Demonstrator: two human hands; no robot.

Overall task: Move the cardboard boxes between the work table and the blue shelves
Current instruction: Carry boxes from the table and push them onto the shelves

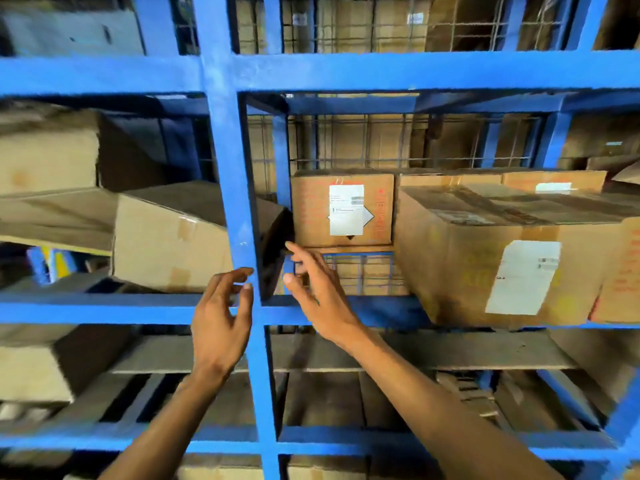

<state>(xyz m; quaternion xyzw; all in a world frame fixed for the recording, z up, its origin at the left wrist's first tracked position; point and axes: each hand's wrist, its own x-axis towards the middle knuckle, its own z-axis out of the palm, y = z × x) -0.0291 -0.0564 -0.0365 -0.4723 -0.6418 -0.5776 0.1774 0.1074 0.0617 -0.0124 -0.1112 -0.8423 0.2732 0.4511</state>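
A tilted box point(169, 237) sits on the middle level of the blue shelves point(228, 168); it leans down to the right, and its dark right end point(275, 247) pokes past the blue post into the next bay. The left hand point(220, 320) is up in front of that post; its fingers are loosely curled and a little apart, holding nothing; its fingertips point(246, 286) are at the post's edge, just beside the box's dark end. The right hand point(318, 292) reaches into the bay on the right; its fingers are straight and spread; one fingertip is right at the low corner of the dark end, but I cannot tell if it touches. Just behind that hand a small box point(343, 209) with a white label stands upright at the back of the bay. Beside it, to the right, is a big box point(502, 265) with a white label on its front; it sticks out over the shelf's front edge. More boxes fill the levels above and below; the view is blurry at the sides.
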